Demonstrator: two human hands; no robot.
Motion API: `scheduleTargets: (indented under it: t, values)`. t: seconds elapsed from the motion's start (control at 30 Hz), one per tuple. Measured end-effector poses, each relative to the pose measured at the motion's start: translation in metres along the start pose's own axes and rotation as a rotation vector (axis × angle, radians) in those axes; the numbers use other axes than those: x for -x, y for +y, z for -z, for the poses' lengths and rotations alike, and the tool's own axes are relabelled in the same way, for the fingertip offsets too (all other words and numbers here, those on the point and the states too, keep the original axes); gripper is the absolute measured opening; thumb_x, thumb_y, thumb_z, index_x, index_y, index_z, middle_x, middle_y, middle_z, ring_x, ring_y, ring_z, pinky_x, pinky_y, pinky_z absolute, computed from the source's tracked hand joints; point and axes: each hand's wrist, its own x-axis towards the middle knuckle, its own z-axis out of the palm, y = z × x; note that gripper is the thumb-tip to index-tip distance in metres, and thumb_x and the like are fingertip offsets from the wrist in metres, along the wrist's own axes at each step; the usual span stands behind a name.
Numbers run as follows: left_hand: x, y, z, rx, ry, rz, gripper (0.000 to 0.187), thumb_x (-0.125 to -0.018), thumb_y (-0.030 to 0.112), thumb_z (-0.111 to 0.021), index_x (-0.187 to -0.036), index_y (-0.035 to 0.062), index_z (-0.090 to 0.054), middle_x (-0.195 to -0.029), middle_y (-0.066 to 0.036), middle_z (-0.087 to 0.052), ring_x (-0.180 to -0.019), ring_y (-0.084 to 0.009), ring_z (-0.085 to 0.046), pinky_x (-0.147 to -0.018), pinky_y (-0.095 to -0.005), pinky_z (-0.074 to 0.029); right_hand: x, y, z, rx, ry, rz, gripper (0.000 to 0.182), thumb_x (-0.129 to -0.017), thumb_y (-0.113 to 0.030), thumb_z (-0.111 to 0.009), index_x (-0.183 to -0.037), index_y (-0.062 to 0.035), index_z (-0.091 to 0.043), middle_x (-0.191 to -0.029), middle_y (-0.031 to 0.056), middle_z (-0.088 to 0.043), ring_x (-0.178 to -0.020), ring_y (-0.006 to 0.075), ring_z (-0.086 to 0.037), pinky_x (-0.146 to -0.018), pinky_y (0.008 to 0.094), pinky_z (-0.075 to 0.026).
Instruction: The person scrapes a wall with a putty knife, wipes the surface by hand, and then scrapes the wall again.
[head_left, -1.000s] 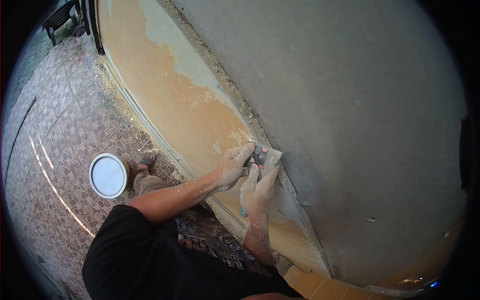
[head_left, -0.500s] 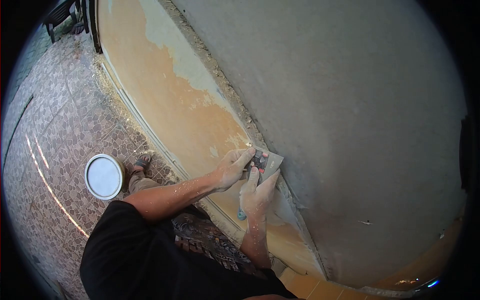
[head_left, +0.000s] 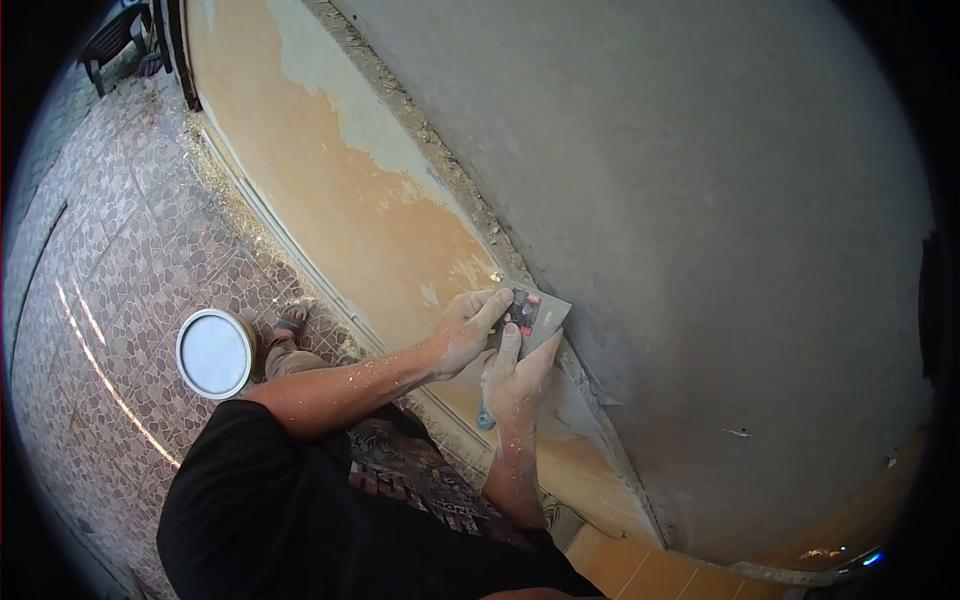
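Note:
Both hands hold a putty knife (head_left: pixel 535 316) against the wall, where the grey upper plaster (head_left: pixel 700 200) meets the orange lower band (head_left: pixel 330 200). My left hand (head_left: pixel 465 330) presses fingers on the blade's dark, red-marked upper part. My right hand (head_left: pixel 515 385) grips the handle from below, its blue end (head_left: pixel 485 420) sticking out under the palm. Both forearms are speckled with white dust. The flat grey blade lies tilted along the rough seam.
A round tin with a white lid (head_left: pixel 215 352) stands on the patterned tile floor (head_left: pixel 120 250) by my sandalled foot (head_left: pixel 292 322). Debris lies along the wall's base. A dark chair (head_left: pixel 115 40) is at the far top left.
The hands and knife stay at the same spot on the seam, shifting only slightly; the view wobbles a little.

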Motion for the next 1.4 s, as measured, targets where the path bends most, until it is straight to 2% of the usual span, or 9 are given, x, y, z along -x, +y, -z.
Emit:
scheduleTargets:
  t: [0.07,0.2,0.23,0.33,0.4,0.63,0.8,0.93,1.4]
  values:
    - [-0.004,-0.003,0.002,0.068,-0.025,-0.14,0.036,-0.106,0.033,-0.041,-0.111,0.0046,-0.063,-0.098,-0.003,-0.066,-0.09,-0.0108,-0.062,-0.082,-0.0301,-0.053,-0.006,0.003,-0.008,0.043,0.036,0.184,0.045,-0.099,-0.017,-0.052,-0.132,0.0091,-0.037,-0.109,0.0239,-0.061,-0.1,0.0336,-0.063,-0.087,0.0409,-0.048]
    - [-0.002,0.008,0.007,0.042,-0.037,-0.079,0.037,-0.106,0.034,-0.04,-0.112,0.0048,-0.063,-0.099,-0.003,-0.067,-0.089,-0.0106,-0.062,-0.082,-0.0289,-0.053,-0.001,-0.008,-0.01,0.015,-0.001,0.08,0.042,-0.098,-0.016,-0.052,-0.129,0.0087,-0.039,-0.112,0.0238,-0.06,-0.098,0.0322,-0.063,-0.085,0.041,-0.048]
    - [-0.003,0.001,0.016,-0.002,-0.063,-0.012,0.037,-0.106,0.034,-0.041,-0.111,0.0054,-0.063,-0.1,-0.003,-0.067,-0.088,-0.0102,-0.062,-0.082,-0.0275,-0.053,0.001,-0.008,-0.004,-0.066,-0.085,-0.119,0.042,-0.098,-0.016,-0.053,-0.129,0.0088,-0.039,-0.114,0.0245,-0.06,-0.101,0.0327,-0.063,-0.087,0.0411,-0.048]
    - [-0.001,-0.003,0.012,0.037,-0.044,-0.021,0.036,-0.106,0.035,-0.043,-0.111,0.006,-0.064,-0.1,-0.002,-0.067,-0.088,-0.0096,-0.062,-0.081,-0.0265,-0.053,0.002,-0.003,-0.008,0.079,0.019,0.067,0.044,-0.098,-0.016,-0.053,-0.13,0.0101,-0.038,-0.114,0.0253,-0.06,-0.103,0.0336,-0.063,-0.089,0.0407,-0.048]
    - [-0.003,-0.004,0.016,0.048,-0.023,0.01,0.036,-0.105,0.035,-0.044,-0.111,0.0056,-0.064,-0.098,-0.001,-0.067,-0.086,-0.0092,-0.062,-0.081,-0.0267,-0.053,0.0,0.003,-0.009,0.021,-0.034,-0.045,0.046,-0.097,-0.016,-0.053,-0.131,0.0107,-0.037,-0.115,0.0259,-0.059,-0.105,0.035,-0.062,-0.091,0.0406,-0.047]
    - [-0.004,-0.004,0.011,0.034,-0.03,0.012,0.035,-0.106,0.033,-0.043,-0.107,0.0041,-0.064,-0.095,-0.003,-0.067,-0.084,-0.0098,-0.062,-0.079,-0.0275,-0.054,0.002,-0.001,-0.007,0.112,0.053,0.133,0.05,-0.097,-0.015,-0.054,-0.131,0.0154,-0.034,-0.116,0.03,-0.058,-0.106,0.0377,-0.062,-0.09,0.0424,-0.047]
    - [-0.003,0.001,0.014,0.06,-0.061,-0.097,0.036,-0.105,0.035,-0.043,-0.108,0.005,-0.063,-0.099,-0.004,-0.068,-0.085,-0.0094,-0.062,-0.08,-0.0286,-0.054,0.004,0.002,-0.017,0.065,0.028,0.0,0.056,-0.097,-0.024,-0.056,-0.137,0.0091,-0.034,-0.121,0.0281,-0.057,-0.109,0.0409,-0.059,-0.093,0.0439,-0.044]
    - [-0.004,-0.004,0.018,0.076,-0.079,0.005,0.036,-0.106,0.034,-0.042,-0.109,0.0049,-0.064,-0.1,-0.003,-0.067,-0.089,-0.0099,-0.062,-0.084,-0.0302,-0.053,0.004,0.002,-0.013,0.084,0.028,0.034,0.06,-0.097,-0.027,-0.056,-0.137,0.0114,-0.032,-0.121,0.0304,-0.056,-0.111,0.042,-0.058,-0.095,0.0447,-0.043]
    - [-0.008,0.001,0.023,0.118,-0.103,-0.036,0.036,-0.105,0.035,-0.044,-0.104,0.0055,-0.064,-0.095,-0.002,-0.067,-0.084,-0.009,-0.061,-0.08,-0.0267,-0.053,0.003,-0.007,-0.02,0.134,0.039,0.003,0.056,-0.096,-0.022,-0.055,-0.137,0.0114,-0.034,-0.121,0.0291,-0.056,-0.112,0.041,-0.058,-0.095,0.0448,-0.043]
